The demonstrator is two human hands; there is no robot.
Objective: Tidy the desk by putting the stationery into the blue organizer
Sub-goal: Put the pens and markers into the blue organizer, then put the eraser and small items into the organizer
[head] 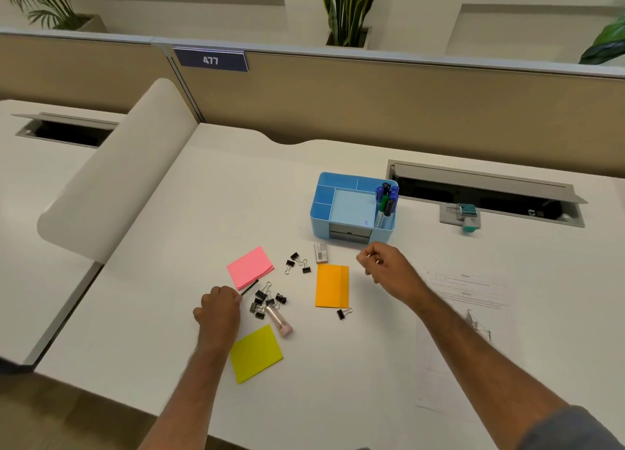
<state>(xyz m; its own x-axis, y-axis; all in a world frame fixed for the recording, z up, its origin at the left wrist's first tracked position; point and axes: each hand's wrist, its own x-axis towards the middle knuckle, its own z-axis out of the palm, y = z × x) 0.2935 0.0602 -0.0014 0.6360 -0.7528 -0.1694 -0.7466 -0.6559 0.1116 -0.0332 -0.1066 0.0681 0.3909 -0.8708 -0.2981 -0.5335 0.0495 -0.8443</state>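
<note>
The blue organizer [351, 206] stands mid-desk with several markers [386, 202] upright in its right compartment. In front of it lie a white eraser [320, 252], pink [250, 267], orange [332, 285] and yellow [256, 353] sticky-note pads, a pink tube [279, 321] and several black binder clips [267, 302]. My left hand [218, 309] is closed on a thin black pen [249, 286] beside the pink pad. My right hand [385, 263] hovers just below the organizer, fingers curled; nothing shows in it.
Printed paper sheets [470, 314] lie at the right under my right forearm. A teal stamp-like item [468, 216] sits by the open cable tray [487, 192]. A beige partition runs behind the desk, and a rounded white divider [111, 186] stands at the left.
</note>
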